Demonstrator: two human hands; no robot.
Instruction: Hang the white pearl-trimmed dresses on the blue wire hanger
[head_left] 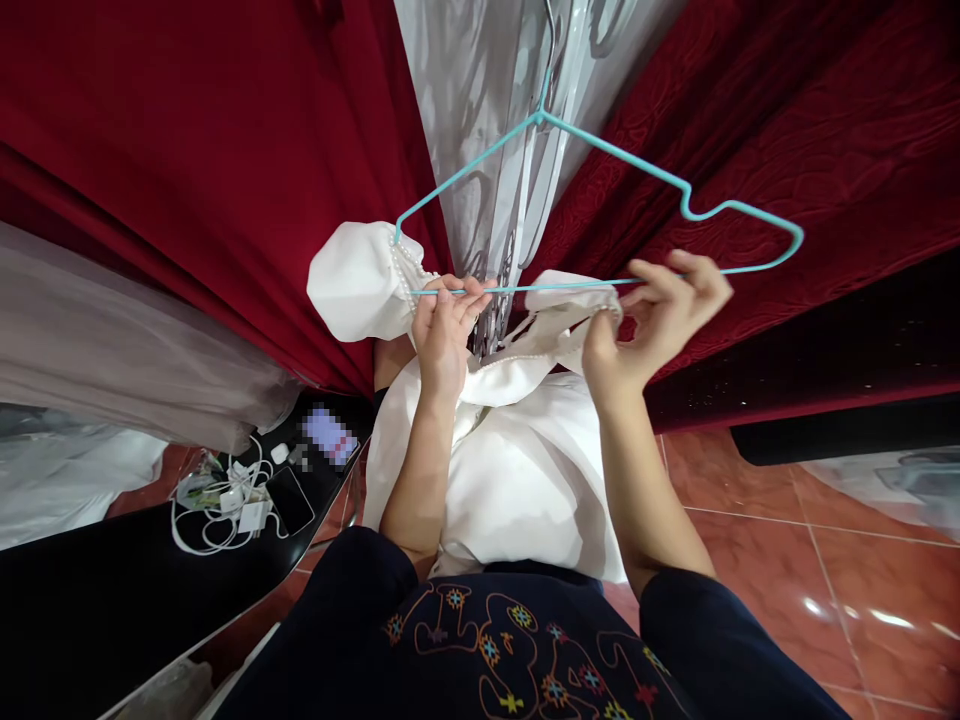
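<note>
A light-blue wire clothes hanger [615,155] is held up in front of me, its hook pointing away. On its left arm hangs one puffed sleeve [360,280] of a white dress [525,470] with bead-trimmed edges. The dress's body spreads over my lap. My left hand [446,335] is closed on the hanger's lower bar, beside the left sleeve. With thumb and fingers, my right hand [652,325] pinches the beaded edge of the dress's other sleeve, just below the bar. The hanger's right end is bare, bent into a notch.
Dark red curtains [225,130] hang on both sides, with sheer whitish fabric [480,120] between them. To the left, a black bench [97,590] carries white cables [217,520], a dark phone [290,502] and a blurred lit screen [328,436]. Red floor tiles [750,540] show at right.
</note>
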